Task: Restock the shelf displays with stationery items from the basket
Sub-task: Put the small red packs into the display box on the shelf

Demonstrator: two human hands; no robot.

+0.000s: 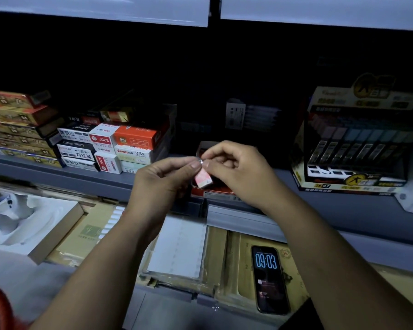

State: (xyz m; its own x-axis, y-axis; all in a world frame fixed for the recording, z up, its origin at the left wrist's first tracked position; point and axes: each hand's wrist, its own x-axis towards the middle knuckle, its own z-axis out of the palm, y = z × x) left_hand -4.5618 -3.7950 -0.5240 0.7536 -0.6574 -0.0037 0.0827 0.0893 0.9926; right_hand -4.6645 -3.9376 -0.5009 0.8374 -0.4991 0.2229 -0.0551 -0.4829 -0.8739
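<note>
Before the shelf (367,210), left hand (162,179) and right hand (239,172) together pinch a pink packet (203,180)

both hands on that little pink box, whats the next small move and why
Probably lower the small pink box into the open red display box just behind it. The left hand and right hand both pinch its upper end, and it hangs tilted right in front of that box on the shelf, so a short push forward and down should seat it.
</note>
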